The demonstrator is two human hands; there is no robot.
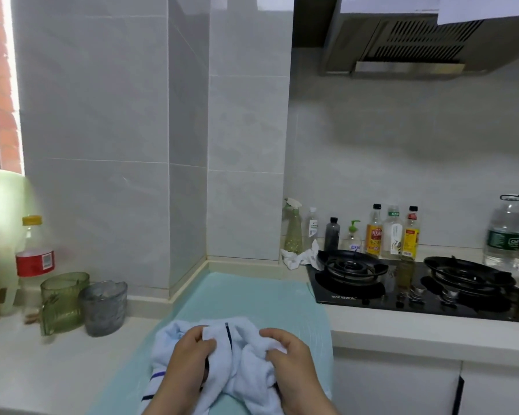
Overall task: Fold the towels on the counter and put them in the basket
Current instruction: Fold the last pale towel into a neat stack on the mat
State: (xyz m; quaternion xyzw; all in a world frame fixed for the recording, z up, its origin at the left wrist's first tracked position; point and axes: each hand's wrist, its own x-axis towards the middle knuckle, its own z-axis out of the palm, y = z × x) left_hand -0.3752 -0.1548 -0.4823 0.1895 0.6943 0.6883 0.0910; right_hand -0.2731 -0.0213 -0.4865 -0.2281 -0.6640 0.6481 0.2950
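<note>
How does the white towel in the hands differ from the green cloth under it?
The white towel is bunched up; the green cloth lies spread flat. The white towel has dark stripes; the green cloth looks plain. The left hand and right hand grip the white towel, not the green cloth. Both rest on the counter.

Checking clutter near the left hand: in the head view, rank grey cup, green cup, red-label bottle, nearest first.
1. grey cup, just left of the left hand
2. green cup, further left
3. red-label bottle, far left, behind
</note>
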